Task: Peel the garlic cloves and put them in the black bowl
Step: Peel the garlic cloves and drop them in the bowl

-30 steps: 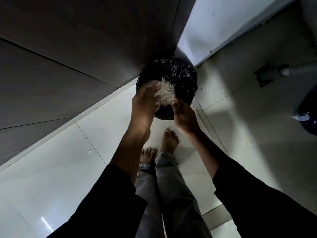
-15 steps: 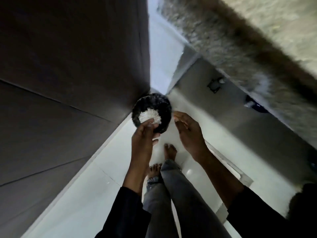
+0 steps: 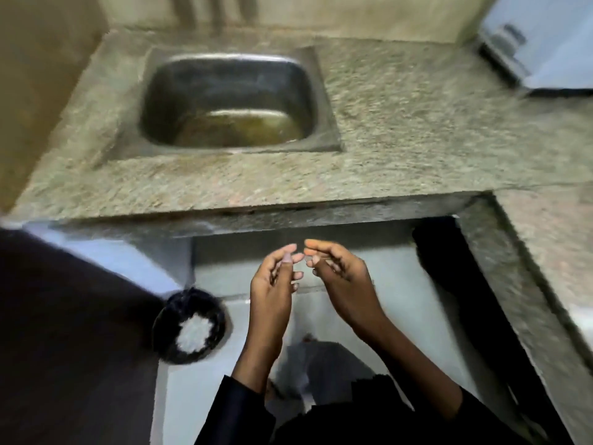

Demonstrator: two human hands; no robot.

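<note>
Hands point(image 3: 308, 271) lifted from bin point(image 3: 189, 326) | empty, loose | frame blurred

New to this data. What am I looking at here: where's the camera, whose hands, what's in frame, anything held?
There is no machine here. A person wears one wide-angle camera on the head, looking forward and down, so the bare hands come up from the bottom edge. The left hand and the right hand hang side by side in front of the counter, fingers loosely curled, fingertips near each other; nothing shows in either. Above them is a speckled stone counter with a steel sink set into it, murky water at its bottom. Down on the floor to the left stands a bin lined with a black bag, holding a pile of white papery scraps, probably garlic skins. No black bowl or cloves are visible. The picture is motion-blurred.
</note>
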